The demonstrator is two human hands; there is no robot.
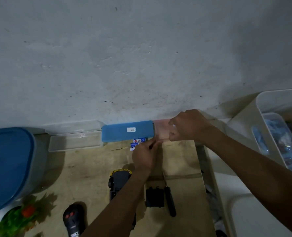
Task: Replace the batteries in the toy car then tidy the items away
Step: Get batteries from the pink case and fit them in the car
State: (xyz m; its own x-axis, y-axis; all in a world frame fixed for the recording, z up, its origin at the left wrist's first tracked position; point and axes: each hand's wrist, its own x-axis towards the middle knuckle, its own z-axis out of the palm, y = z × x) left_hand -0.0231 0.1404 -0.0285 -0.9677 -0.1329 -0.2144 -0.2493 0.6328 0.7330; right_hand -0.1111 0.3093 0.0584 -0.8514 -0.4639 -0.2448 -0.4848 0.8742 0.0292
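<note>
The yellow and black toy car (pixel 119 181) lies on the wooden tabletop, partly under my left forearm. Beside it lie a black battery cover (pixel 154 197) and a black-handled screwdriver (pixel 170 200). Blue and white batteries (pixel 138 141) lie in front of a blue lid (pixel 127 130) by the wall. My left hand (pixel 145 157) pinches a thin dark object, too small to identify, next to a pinkish translucent box (pixel 160 131). My right hand (pixel 188 125) grips that box at its right side, fingers curled over its edge.
A clear plastic container (pixel 75 141) sits left of the blue lid. A blue-lidded bin (pixel 8 166) stands far left, with green plastic foliage (pixel 17 219) below it. A black remote control (pixel 73 219) lies near the front. A white bin (pixel 264 106) holding packets stands at the right.
</note>
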